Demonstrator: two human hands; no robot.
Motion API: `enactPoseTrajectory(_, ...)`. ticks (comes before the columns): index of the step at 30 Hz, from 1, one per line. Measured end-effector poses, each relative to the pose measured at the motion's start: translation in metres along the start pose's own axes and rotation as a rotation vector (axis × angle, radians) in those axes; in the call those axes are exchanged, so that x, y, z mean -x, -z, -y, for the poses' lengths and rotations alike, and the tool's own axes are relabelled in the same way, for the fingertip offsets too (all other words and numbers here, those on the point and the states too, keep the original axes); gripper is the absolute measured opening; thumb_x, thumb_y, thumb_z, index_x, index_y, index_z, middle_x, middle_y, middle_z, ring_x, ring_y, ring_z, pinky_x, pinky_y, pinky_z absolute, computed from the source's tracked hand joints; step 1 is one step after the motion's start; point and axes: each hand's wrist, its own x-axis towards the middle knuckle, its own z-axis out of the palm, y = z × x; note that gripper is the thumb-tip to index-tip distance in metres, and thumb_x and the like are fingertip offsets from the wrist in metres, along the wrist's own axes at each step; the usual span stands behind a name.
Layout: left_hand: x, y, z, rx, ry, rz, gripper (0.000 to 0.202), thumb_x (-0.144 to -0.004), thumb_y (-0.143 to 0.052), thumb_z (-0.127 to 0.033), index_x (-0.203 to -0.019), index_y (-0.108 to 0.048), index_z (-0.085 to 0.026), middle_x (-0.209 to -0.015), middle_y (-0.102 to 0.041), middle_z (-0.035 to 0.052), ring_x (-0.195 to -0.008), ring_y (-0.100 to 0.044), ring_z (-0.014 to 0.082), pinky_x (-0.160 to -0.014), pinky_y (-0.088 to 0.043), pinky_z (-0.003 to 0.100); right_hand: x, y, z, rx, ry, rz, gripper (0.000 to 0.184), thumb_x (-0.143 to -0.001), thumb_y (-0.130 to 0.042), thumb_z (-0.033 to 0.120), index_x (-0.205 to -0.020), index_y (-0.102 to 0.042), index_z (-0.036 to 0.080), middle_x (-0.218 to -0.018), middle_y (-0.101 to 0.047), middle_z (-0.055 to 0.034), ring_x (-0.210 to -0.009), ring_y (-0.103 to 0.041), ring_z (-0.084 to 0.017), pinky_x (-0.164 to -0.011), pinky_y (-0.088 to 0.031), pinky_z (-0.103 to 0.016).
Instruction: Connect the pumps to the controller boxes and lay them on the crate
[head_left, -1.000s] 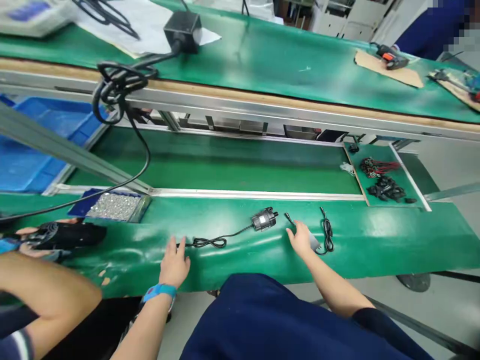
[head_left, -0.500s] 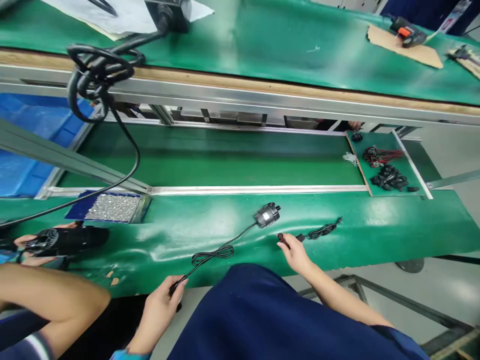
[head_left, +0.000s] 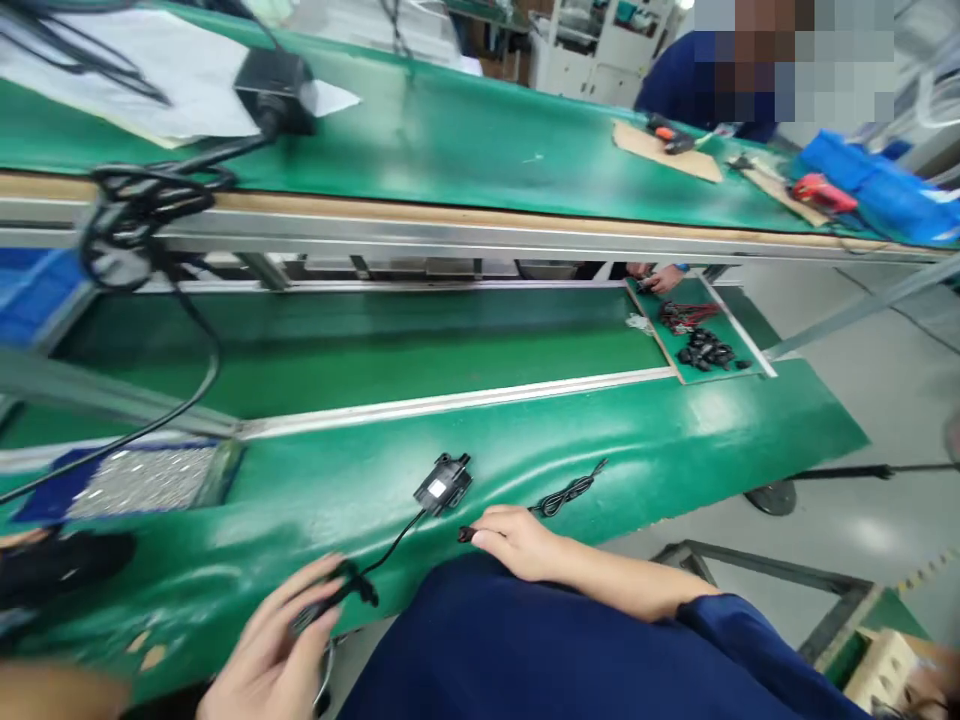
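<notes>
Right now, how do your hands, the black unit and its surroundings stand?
Left hand holding looped black cord. Right hand pinching black connector. Black pump-like unit on green bench, corded to left hand. Nothing seen covering it.

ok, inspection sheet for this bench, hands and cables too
Surface: green bench, rippled, two pale patches
Job's things: black device with white label, on the bench
Clutter: blue tray of small shiny pieces
Hands: left hand holds the device's cable, bunched; right hand holds a black connector
Cables: coiled cable by right hand, link to connector hidden; knotted cable at upper left
Surroundings: power tools on upper shelf; another person's hands at parts board
</notes>
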Motion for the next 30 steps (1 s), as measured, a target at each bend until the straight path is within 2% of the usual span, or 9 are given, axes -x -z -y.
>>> enactPoseTrajectory(2, -0.008, -0.020, -0.035, 0.173, -0.112, 0.043, 0.022, -0.094, -0.054, -0.036, -0.097, -0.073, -0.026, -0.112, -0.076, 0.0026, -0.109, -0.070, 0.0241, -0.105, -0.055, 0.044, 0.002, 0.007, 0.018, -0.125, -0.035, -0.012, 0.040, -0.102, -0.049, 0.047, -0.093, -0.073, 0.016, -0.077, -0.064, -0.0031, -0.072, -0.059, -0.015, -0.071, -0.050, -0.027)
enactPoseTrajectory(3, -0.013, -0.028, -0.046, 0.215, -0.173, 0.090, 0.020, -0.094, -0.056, -0.034, -0.094, -0.074, -0.025, -0.104, -0.077, 0.0024, -0.106, -0.071, 0.0231, -0.108, -0.052, 0.046, 0.002, 0.011, 0.025, -0.168, -0.046, -0.016, 0.036, -0.100, -0.055, 0.046, -0.095, -0.075, 0.017, -0.078, -0.065, -0.0032, -0.073, -0.060, -0.014, -0.071, -0.050, -0.027)
enactPoseTrajectory(5, -0.021, -0.040, -0.054, 0.255, -0.244, 0.132, 0.017, -0.094, -0.059, -0.031, -0.094, -0.074, -0.022, -0.093, -0.078, 0.0022, -0.093, -0.072, 0.0200, -0.108, -0.051, 0.045, -0.001, 0.017, 0.034, -0.198, -0.042, -0.012, 0.029, -0.097, -0.062, 0.043, -0.098, -0.076, 0.018, -0.079, -0.067, -0.0033, -0.073, -0.061, -0.014, -0.070, -0.050, -0.027)
enactPoseTrajectory(9, -0.020, -0.046, -0.052, 0.229, -0.317, 0.132, 0.013, -0.094, -0.063, -0.026, -0.102, -0.073, -0.022, -0.089, -0.076, 0.0021, -0.087, -0.069, 0.0171, -0.095, -0.055, 0.038, -0.005, 0.019, 0.046, -0.161, 0.047, -0.017, 0.025, -0.097, -0.062, 0.038, -0.106, -0.076, 0.019, -0.078, -0.066, -0.0035, -0.069, -0.058, -0.014, -0.066, -0.050, -0.028)
enactPoseTrajectory(13, -0.017, -0.044, -0.052, 0.184, -0.397, 0.101, 0.013, -0.094, -0.065, -0.027, -0.104, -0.072, -0.023, -0.092, -0.076, 0.0038, -0.086, -0.067, 0.0174, -0.088, -0.054, 0.037, -0.006, 0.018, 0.050, -0.120, 0.071, -0.024, 0.029, -0.099, -0.059, 0.039, -0.115, -0.075, 0.020, -0.077, -0.063, -0.0036, -0.067, -0.056, -0.013, -0.064, -0.051, -0.027)
enactPoseTrajectory(18, -0.017, -0.042, -0.055, 0.057, -0.470, 0.092, 0.020, -0.095, -0.063, -0.025, -0.115, -0.068, -0.022, -0.095, -0.072, 0.0044, -0.087, -0.064, 0.0165, -0.087, -0.051, 0.035, -0.010, 0.020, 0.050, -0.098, 0.084, 0.002, 0.025, -0.098, -0.060, 0.037, -0.111, -0.076, 0.022, -0.075, -0.061, -0.0021, -0.065, -0.056, -0.013, -0.063, -0.051, -0.026)
enactPoseTrajectory(23, -0.009, -0.044, -0.057, -0.099, -0.498, 0.130, 0.037, -0.100, -0.045, -0.013, -0.135, -0.055, -0.021, -0.106, -0.068, 0.0086, -0.097, -0.062, 0.0184, -0.091, -0.049, 0.038, -0.008, 0.018, 0.047, -0.096, 0.075, -0.007, 0.023, -0.097, -0.062, 0.035, -0.110, -0.077, 0.023, -0.074, -0.060, -0.0014, -0.065, -0.056, -0.013, -0.063, -0.050, -0.026)
enactPoseTrajectory(27, -0.005, -0.045, -0.057, -0.159, -0.584, 0.097, 0.029, -0.098, -0.051, -0.012, -0.125, -0.059, -0.018, -0.102, -0.067, 0.0075, -0.092, -0.062, 0.0179, -0.088, -0.047, 0.037, -0.001, 0.016, 0.042, -0.025, 0.109, -0.011, 0.023, -0.097, -0.062, 0.034, -0.110, -0.076, 0.021, -0.075, -0.061, -0.0022, -0.066, -0.057, -0.014, -0.063, -0.050, -0.027)
enactPoseTrajectory(30, -0.004, -0.045, -0.057, -0.191, -0.595, 0.106, 0.024, -0.097, -0.055, -0.014, -0.121, -0.060, -0.017, -0.102, -0.069, 0.0078, -0.089, -0.062, 0.0177, -0.082, -0.046, 0.035, 0.004, 0.016, 0.038, 0.092, 0.176, -0.021, 0.025, -0.099, -0.059, 0.033, -0.111, -0.075, 0.018, -0.075, -0.062, -0.0040, -0.068, -0.057, -0.015, -0.062, -0.049, -0.028)
